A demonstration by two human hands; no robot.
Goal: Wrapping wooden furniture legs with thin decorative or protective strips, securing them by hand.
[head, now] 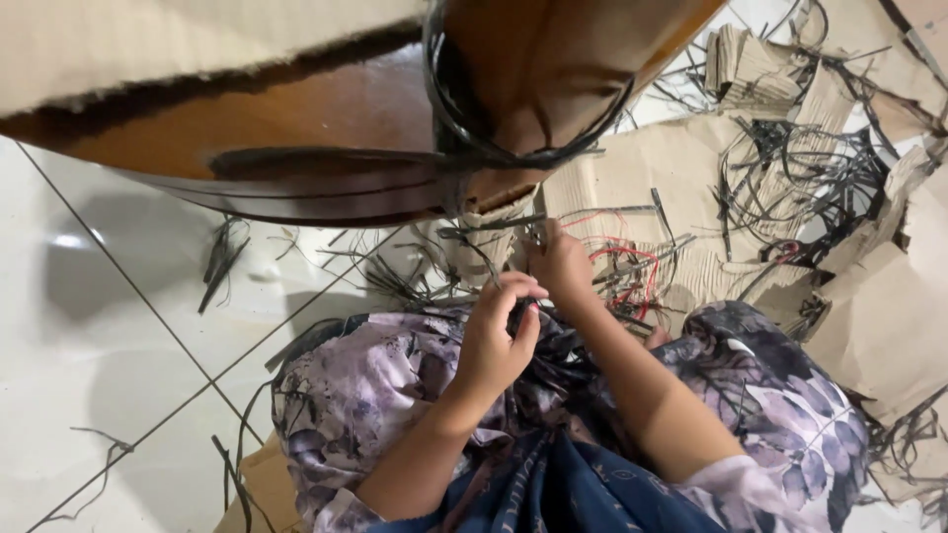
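Observation:
I am sitting on the floor in purple floral clothing. My left hand [502, 331] is curled around a bundle of thin black strips [521, 314] over my lap. Just beyond it, my right hand [561, 265] is closed on the strips near the foot of a brown wooden furniture piece [355, 128]. That piece is wrapped in torn cardboard [499, 232] and bound with black straps [494, 153]. Thin red wires [632, 276] lie right of my right hand.
White floor tiles [109, 326] spread to the left, with scattered black strips [219, 259]. Flattened cardboard sheets [879, 296] and a tangle of black strapping [800, 173] cover the floor on the right. A folded cardboard wad [755, 69] lies at the upper right.

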